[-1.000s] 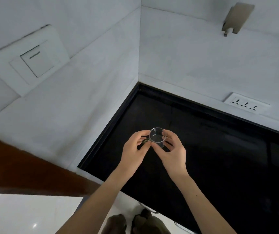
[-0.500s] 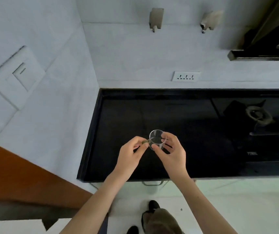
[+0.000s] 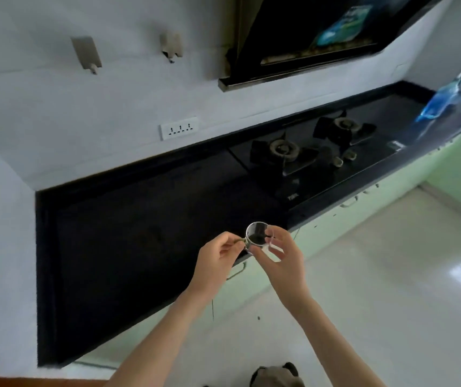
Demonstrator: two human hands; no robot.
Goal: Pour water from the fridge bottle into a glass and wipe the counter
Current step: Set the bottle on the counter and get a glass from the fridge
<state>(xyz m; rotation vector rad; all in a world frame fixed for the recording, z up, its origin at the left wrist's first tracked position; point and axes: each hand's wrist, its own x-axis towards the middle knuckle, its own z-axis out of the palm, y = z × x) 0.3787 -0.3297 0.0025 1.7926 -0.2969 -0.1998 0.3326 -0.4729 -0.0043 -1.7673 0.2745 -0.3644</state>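
Observation:
A small clear glass (image 3: 257, 234) is held in the air between both hands, above the front edge of the black counter (image 3: 128, 247). My left hand (image 3: 218, 255) pinches it at its left side, by what looks like a small handle. My right hand (image 3: 282, 255) cups its right side and base with spread fingers. The rim faces up toward me; I cannot tell whether it holds any liquid. No fridge bottle and no cloth are in view.
A two-burner gas hob (image 3: 307, 155) is set into the counter to the right, under a black hood (image 3: 307, 37). A wall socket (image 3: 179, 127) and two wall hooks (image 3: 87, 54) are on the white back wall. Pale green cabinets (image 3: 335, 216) and white floor lie below.
The view has swung right from the counter's left corner, bringing the hob, hood and floor into sight. Both hands keep the same hold on the glass, now over the counter's front edge.

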